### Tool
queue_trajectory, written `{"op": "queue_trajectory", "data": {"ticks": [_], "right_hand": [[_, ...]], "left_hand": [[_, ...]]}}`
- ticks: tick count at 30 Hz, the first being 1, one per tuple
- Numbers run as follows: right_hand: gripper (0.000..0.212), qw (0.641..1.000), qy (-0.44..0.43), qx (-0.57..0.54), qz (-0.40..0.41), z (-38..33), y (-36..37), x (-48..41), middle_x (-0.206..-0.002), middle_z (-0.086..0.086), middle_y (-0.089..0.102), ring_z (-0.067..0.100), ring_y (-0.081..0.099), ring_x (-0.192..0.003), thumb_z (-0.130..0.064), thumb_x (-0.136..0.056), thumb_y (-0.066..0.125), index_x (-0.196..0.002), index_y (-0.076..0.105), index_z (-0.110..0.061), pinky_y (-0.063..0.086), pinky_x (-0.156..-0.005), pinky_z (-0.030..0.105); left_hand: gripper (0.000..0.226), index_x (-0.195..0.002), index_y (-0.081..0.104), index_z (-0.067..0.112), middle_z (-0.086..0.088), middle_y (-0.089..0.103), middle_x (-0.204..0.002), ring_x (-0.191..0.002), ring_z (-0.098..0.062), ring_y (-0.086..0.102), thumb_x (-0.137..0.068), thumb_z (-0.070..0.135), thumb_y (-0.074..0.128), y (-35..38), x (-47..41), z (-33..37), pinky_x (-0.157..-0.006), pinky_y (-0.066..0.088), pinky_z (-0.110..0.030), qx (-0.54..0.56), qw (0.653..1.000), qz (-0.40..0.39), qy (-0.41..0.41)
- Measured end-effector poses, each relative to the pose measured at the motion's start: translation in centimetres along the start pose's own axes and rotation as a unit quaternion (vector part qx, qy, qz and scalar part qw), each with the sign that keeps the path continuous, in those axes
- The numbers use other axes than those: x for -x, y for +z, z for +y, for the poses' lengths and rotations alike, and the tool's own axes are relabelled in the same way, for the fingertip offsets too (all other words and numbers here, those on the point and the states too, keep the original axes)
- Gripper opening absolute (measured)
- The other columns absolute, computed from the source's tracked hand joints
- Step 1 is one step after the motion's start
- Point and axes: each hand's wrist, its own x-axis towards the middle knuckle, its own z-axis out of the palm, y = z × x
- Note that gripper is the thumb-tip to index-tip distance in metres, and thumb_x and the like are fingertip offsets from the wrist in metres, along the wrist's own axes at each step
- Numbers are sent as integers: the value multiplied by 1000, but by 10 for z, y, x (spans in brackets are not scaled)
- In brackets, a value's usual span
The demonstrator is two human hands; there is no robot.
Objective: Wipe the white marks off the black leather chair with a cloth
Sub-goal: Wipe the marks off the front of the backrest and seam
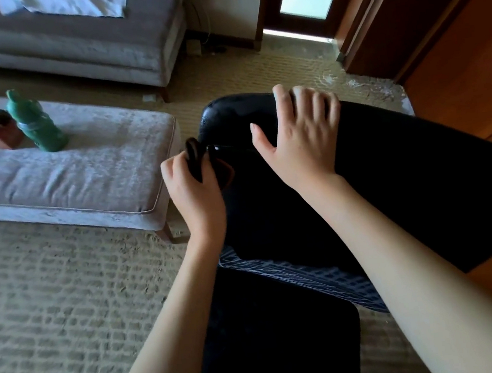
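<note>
Carpet (51, 303); one chair (393, 186), two hands (196, 192) (298, 139)

Fingertips (299, 92) of the right hand (298, 142) are blurring over the top edge of the black leather chair (392, 174). The left hand (193, 193) is gripping a dark object (194, 158) at the chair's left side, too dim to identify. The frame is cutting off the chair's right side and, beyond the chair, the grey sofa (67, 53).

Black leather chair (392, 174), green bottle (36, 125), grey ottoman (82, 175), beige woven carpet (53, 318)
</note>
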Motion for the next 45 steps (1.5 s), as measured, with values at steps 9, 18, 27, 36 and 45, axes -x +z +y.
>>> {"op": "queue_trajectory", "data": {"ticks": [9,18,27,36,45], "right_hand": [[60,1000,-6,-9,-4,1,2,-1,-114,17,59,35,54,-107,-53,-87,44,-125,54,-8,29,-100,48],[59,1000,-10,-3,8,0,3,-1,-113,15,60,34,55,-105,-53,-86,44,-123,56,-8,30,-100,47],[66,990,-139,-26,-25,-34,6,9,-145,18,41,36,35,-135,-37,-88,50,-143,38,-3,18,-112,58],[26,942,-303,-142,8,-55,24,32,-123,18,61,32,52,-119,-8,-84,51,-103,69,-6,32,-106,52],[16,954,-276,-104,-57,-35,32,80,-76,3,60,26,51,-67,-3,-77,56,-81,68,-12,31,-64,36]], "left_hand": [[26,-97,61,-1,-19,55,-100,-83,-35,55,-83,18,50,-5,-23,-8,-75,47,-43,-84,988,-19,130],[23,-102,60,0,-16,54,-102,-87,-31,56,-85,15,53,-1,2,-19,-76,49,-43,-63,979,-82,173],[13,-98,56,-3,-11,51,-96,-85,-9,45,-91,6,49,2,29,-52,-80,36,-20,17,999,-41,5],[20,-102,60,-1,-7,53,-98,-88,-1,43,-86,2,47,4,49,-103,-82,38,-19,24,995,-96,3],[11,-81,54,3,-6,50,-85,-84,-20,48,-92,4,55,-1,61,-148,-77,38,-28,33,970,-130,-203]]}}
